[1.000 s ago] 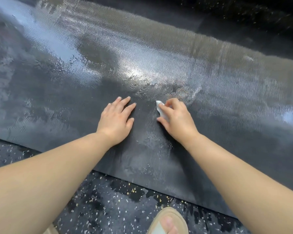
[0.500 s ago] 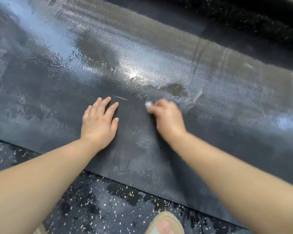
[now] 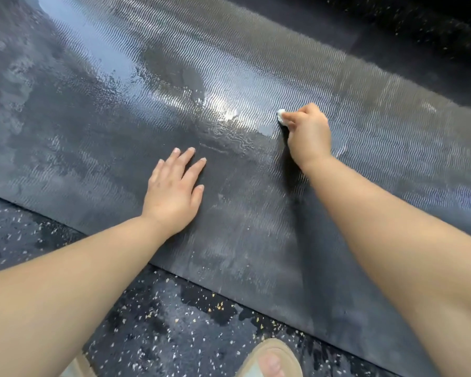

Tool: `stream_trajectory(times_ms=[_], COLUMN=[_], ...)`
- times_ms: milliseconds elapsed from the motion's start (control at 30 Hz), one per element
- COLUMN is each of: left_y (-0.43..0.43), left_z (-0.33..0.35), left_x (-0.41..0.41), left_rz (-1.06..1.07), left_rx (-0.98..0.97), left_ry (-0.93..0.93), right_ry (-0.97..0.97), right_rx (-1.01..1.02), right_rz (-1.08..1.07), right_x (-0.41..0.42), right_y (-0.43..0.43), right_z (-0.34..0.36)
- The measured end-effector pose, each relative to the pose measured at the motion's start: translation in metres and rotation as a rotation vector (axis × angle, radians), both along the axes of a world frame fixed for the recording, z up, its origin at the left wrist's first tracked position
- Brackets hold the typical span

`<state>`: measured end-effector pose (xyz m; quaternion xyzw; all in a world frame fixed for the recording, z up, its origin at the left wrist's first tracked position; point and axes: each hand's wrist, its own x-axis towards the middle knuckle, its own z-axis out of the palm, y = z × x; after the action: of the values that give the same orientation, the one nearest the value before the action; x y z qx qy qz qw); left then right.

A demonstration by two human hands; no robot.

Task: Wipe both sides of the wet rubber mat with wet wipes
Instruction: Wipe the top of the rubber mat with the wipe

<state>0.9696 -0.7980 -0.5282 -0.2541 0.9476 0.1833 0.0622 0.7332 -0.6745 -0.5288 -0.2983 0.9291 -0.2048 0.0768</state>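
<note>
A large dark rubber mat [image 3: 98, 137] with a fine wavy rib pattern lies flat on the floor and fills most of the view; its far half shines with water, its near strip looks duller. My left hand [image 3: 174, 194] rests flat on the mat with fingers straight and spread. My right hand [image 3: 307, 134] grips a small balled white wet wipe [image 3: 282, 117] and presses it on the mat at the edge of the wet sheen. Only a tip of the wipe shows past my fingers.
The mat's near edge runs diagonally from left to lower right. In front of it is a dark speckled floor [image 3: 147, 322] with wet patches. My sandalled foot [image 3: 269, 360] shows at the bottom edge. Beyond the mat's far edge the floor is dark.
My right hand has slid the wipe away from me and to the right, into the wet area. My left hand stays flat on the mat.
</note>
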Motion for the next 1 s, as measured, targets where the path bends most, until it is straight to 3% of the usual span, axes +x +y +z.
stream_trajectory(times_ms=[133, 267, 367, 433, 600, 700, 800, 867, 933, 1000], left_y=[0.003, 0.005, 0.002, 0.000, 0.001, 0.002, 0.004, 0.005, 0.007, 0.008], left_z=[0.000, 0.001, 0.003, 0.004, 0.005, 0.006, 0.006, 0.006, 0.006, 0.008], left_x=[0.003, 0.014, 0.021, 0.021, 0.019, 0.016, 0.011, 0.008, 0.005, 0.001], left_rz=[0.024, 0.072, 0.035, 0.024, 0.036, 0.072, 0.125, 0.169, 0.195, 0.193], left_rx=[-0.001, 0.019, 0.022, 0.026, 0.038, 0.053, 0.057, 0.061, 0.051, 0.027], left_ry=[0.053, 0.108, 0.098, 0.088, 0.067, 0.069, 0.100, 0.122, 0.144, 0.152], right_ry=[0.074, -0.146, -0.164, -0.091, 0.046, 0.109, 0.145, 0.069, -0.009, -0.066], right_rx=[0.009, -0.042, -0.070, -0.122, -0.062, -0.061, -0.089, -0.161, -0.119, -0.088], right_rz=[0.233, 0.770, 0.976, 0.958, 0.279, 0.075, 0.183, 0.419, 0.714, 0.877], right_x=[0.077, 0.188, 0.179, 0.143, 0.006, -0.014, 0.050, 0.113, 0.163, 0.175], right_y=[0.000, 0.034, 0.039, 0.027, -0.017, -0.026, -0.020, -0.004, 0.019, 0.034], right_z=[0.003, 0.018, 0.017, 0.013, -0.006, -0.009, -0.007, -0.003, 0.004, 0.007])
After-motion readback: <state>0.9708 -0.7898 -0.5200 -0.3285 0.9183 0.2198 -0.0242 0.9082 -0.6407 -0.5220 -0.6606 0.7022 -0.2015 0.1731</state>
